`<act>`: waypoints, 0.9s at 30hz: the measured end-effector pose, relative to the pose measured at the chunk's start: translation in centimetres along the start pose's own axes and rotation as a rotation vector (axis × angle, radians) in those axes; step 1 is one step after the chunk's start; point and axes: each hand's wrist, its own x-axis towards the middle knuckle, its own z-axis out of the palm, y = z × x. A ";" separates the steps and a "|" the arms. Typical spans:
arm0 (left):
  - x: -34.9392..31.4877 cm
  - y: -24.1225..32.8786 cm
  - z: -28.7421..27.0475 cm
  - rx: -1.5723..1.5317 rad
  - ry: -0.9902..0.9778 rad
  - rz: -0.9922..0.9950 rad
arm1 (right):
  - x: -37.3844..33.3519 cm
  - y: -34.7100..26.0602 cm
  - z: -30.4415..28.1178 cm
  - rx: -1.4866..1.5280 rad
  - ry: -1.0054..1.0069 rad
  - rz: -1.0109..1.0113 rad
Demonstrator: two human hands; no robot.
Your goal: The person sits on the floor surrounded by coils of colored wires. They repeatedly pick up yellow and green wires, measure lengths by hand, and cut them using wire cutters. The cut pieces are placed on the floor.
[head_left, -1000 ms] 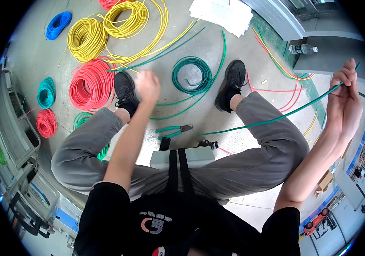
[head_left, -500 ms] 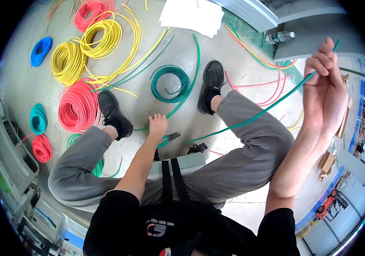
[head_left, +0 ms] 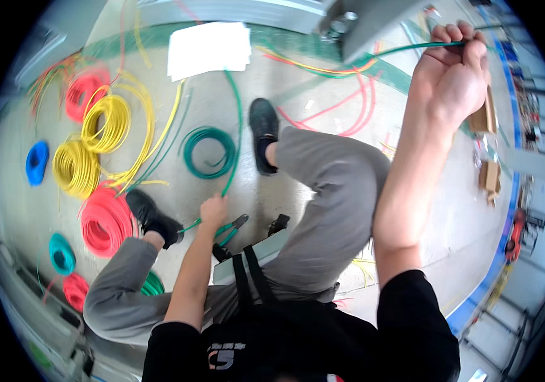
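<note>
My left hand (head_left: 214,210) is low between my feet, closed round a green cable (head_left: 239,127). One part of that cable runs away from it toward the white sheets, and a short end pokes out by my left shoe. Raised at the far right, my right hand (head_left: 454,67) is closed on a green cable length (head_left: 412,47) that stretches leftward, its far part blurred. Whether both hands hold one and the same cable cannot be made out. Beyond the left hand lies a dark green cable coil (head_left: 186,153). Green-handled pliers (head_left: 229,230) lie beside that hand.
Yellow coils (head_left: 75,169), a red coil (head_left: 104,223) and a blue coil (head_left: 37,163) lie on the left. White sheets (head_left: 209,51) lie ahead. Loose red cables (head_left: 349,121) spread beyond my right knee. A grey cabinet (head_left: 381,25) and a bottle (head_left: 339,25) stand far ahead.
The view has turned, so floor things appear farther left. My right hand sits higher in the picture, and its cable no longer crosses my right knee. My left hand now grips the cable visibly.
</note>
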 end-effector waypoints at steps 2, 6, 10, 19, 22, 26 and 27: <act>-0.6 -0.3 -1.4 -0.004 0.052 0.010 | -1.2 -0.7 0.2 -0.253 0.224 -0.205; -1.2 1.2 -4.2 -0.001 0.194 0.072 | -2.8 -1.5 -9.2 -0.708 0.410 -0.323; -1.8 1.9 -4.3 -0.074 0.335 0.114 | -6.5 -1.4 -24.7 -0.538 0.879 -0.226; -6.6 4.1 -7.0 -0.367 0.331 0.059 | -30.7 4.3 -42.7 0.352 1.731 -0.037; -7.5 0.0 -4.9 -0.216 0.393 0.133 | -33.1 7.7 -39.4 0.465 1.937 -0.057; -7.5 -4.2 -0.5 -0.270 0.328 0.198 | -36.8 11.6 -42.2 0.614 1.926 -0.052; -8.0 -4.4 -0.5 -0.271 0.314 0.170 | -36.4 13.1 -41.7 0.686 1.869 0.057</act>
